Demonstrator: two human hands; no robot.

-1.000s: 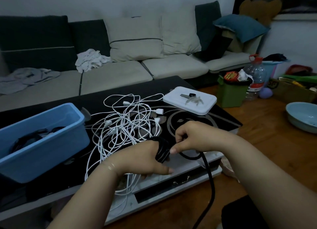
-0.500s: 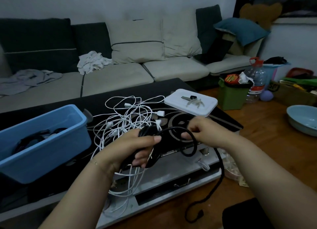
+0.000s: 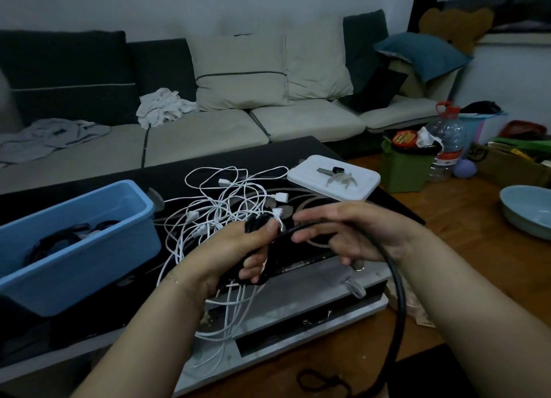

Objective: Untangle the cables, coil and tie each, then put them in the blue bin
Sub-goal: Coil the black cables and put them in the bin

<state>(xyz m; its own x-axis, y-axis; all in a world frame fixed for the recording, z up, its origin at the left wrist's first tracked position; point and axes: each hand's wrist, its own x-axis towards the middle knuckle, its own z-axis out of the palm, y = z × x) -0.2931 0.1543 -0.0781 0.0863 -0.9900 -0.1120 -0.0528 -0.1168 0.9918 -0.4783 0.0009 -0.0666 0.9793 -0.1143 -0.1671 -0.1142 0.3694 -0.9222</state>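
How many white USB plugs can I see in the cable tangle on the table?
5: upper one, right one, one beside the left hand, two in the middle. More may be hidden.

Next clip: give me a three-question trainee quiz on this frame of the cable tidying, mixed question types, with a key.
1. True or false: the left hand grips a bundle of black cable.
2. Where does the free end of the black cable lie? A) in the blue bin B) on the floor C) on the sofa
3. Fill in: the tangled white cables lie on the table between the blue bin and the white ____.

Key: 1 true; 2 B; 3 lid. The right hand guides the black cable, fingers loosely round it.
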